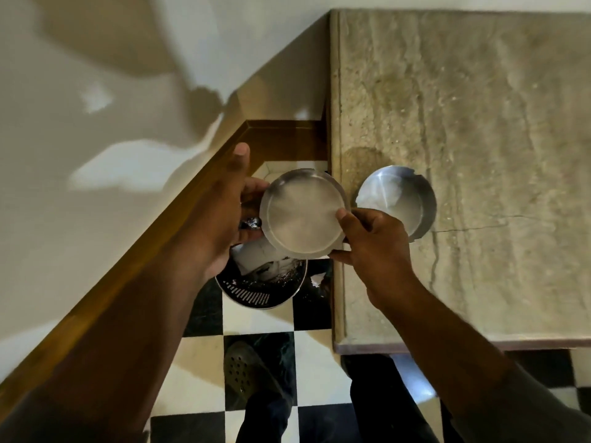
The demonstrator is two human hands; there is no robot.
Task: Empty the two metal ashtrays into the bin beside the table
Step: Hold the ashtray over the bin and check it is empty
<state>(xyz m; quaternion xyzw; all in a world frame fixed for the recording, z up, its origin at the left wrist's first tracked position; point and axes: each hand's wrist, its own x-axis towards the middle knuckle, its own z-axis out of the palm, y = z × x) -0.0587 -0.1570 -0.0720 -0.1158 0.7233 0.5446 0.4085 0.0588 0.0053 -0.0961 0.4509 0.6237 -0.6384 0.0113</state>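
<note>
Checkered black-and-white floor tiles filled the lower middle of my head view, with a cream wall and a wooden skirting board running diagonally on the left, and a rough stone table taking up the right.

I saw one metal ashtray held off the table's left edge, directly above the bin. It was turned over, its flat round underside facing up toward the camera and its open side pointing down at the bin. Being round, it showed no long axis. My left hand clasped its left rim, fingers curled under and thumb stretched out above. My right hand pinched its right rim, thumb on the base and fingers beneath.

The bin, black inside with a perforated wall, stood on the floor between the skirting and the table, with crumpled white paper in it.

The second ashtray sat upright on the table near its left edge, open side up, just beside the right hand, with something pale inside.

A perforated shoe and dark trouser legs showed below.
</note>
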